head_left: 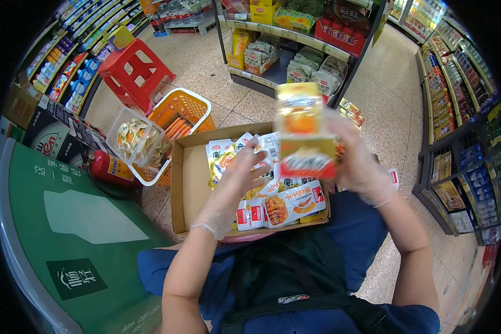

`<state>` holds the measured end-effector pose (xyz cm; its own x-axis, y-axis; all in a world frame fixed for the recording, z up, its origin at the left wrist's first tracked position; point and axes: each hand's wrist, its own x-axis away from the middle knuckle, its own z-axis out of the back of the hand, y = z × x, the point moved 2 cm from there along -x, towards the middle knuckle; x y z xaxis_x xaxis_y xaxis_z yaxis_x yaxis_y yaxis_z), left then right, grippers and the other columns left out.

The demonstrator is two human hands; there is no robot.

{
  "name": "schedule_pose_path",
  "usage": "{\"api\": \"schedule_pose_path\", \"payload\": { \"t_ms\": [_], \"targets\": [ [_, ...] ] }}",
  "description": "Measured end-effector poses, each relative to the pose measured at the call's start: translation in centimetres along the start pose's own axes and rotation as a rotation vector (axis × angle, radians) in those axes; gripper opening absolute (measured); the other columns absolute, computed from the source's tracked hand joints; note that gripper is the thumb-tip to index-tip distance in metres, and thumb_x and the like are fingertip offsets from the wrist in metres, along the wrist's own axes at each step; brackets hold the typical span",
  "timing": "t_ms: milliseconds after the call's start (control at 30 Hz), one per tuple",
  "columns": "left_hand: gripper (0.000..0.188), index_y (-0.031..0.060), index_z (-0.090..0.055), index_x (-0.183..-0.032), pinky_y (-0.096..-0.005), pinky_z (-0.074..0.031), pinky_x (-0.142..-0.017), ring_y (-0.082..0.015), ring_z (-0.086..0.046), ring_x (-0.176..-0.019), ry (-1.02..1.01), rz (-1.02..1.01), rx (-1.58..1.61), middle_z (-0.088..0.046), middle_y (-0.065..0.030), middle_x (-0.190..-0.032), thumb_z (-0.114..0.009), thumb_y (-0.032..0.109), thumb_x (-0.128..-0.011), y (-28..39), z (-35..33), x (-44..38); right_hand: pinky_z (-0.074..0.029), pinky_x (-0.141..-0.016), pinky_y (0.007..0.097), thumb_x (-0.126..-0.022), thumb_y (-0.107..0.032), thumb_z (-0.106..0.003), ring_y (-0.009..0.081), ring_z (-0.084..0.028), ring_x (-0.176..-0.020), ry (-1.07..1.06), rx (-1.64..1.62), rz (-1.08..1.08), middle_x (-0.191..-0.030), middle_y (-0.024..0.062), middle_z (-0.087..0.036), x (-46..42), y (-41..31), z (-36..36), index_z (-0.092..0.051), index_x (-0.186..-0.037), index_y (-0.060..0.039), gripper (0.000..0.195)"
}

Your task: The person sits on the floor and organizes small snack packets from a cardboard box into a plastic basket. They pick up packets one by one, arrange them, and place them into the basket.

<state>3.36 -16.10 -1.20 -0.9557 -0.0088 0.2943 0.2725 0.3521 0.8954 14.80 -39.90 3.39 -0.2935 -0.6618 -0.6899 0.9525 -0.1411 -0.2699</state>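
Note:
My right hand point(355, 154), in a clear disposable glove, grips a yellow and red snack carton point(307, 152) by its right side. Motion blurs the carton, which is raised above the far right part of a shallow cardboard tray point(188, 183). Over the middle of this tray is my left hand point(234, 179), gloved too, fingers apart and holding nothing. Whether it touches the packets below cannot be made out. Several white and yellow snack pouches lie heaped in the tray's right part, with a large white pouch point(296, 203) on top near the front edge.
An orange basket point(192, 108) with a clear plastic tub point(137, 137) stands beyond the tray's left side. A red stool point(135, 69) and a fire extinguisher point(112, 169) are at left. A snack shelf point(275, 35) rises ahead. A green cabinet point(87, 225) stands close left.

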Motion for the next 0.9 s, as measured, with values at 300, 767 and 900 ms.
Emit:
{"api": "schedule_pose_path", "payload": {
  "t_ms": [300,767,900],
  "targets": [
    [0.067,0.0029,-0.040,-0.149,-0.0463,-0.041,-0.113,-0.0282,-0.053,-0.132,0.265,-0.230,0.148,-0.053,-0.0126,-0.143,-0.061,0.019,-0.088,-0.3,8.0,4.8,-0.037,-0.114,0.0490,-0.082,-0.016,-0.072,0.0412,-0.039,-0.141,-0.393,-0.165,0.129,-0.150,0.0275,-0.040,-2.4,-4.6,-8.5,-0.034,-0.149,-0.0009,0.078],
    [0.079,0.0085,-0.025,-0.160,-0.0414,-0.014,-0.124,-0.0293,-0.021,-0.153,0.600,-0.332,-1.034,-0.022,-0.0139,-0.166,-0.058,0.007,-0.088,3.5,7.5,-2.1,-0.040,-0.111,0.0364,-0.091,-0.026,-0.066,0.0284,-0.051,-0.134,-0.198,-0.432,-1.461,-0.145,0.0179,-0.054,18.0,24.5,1.8,-0.048,-0.147,-0.0026,0.064],
    [0.082,0.0041,-0.026,-0.158,-0.0439,-0.016,-0.124,-0.0328,-0.018,-0.154,0.205,-0.249,-1.192,-0.019,-0.0198,-0.166,-0.058,0.000,-0.083,6.3,-2.7,-10.6,-0.039,-0.112,0.0380,-0.089,-0.021,-0.066,0.0298,-0.051,-0.134,-0.028,-0.393,-1.685,-0.147,0.0191,-0.052,23.3,32.3,0.9,-0.046,-0.148,-0.0010,0.066]
  ]
}}
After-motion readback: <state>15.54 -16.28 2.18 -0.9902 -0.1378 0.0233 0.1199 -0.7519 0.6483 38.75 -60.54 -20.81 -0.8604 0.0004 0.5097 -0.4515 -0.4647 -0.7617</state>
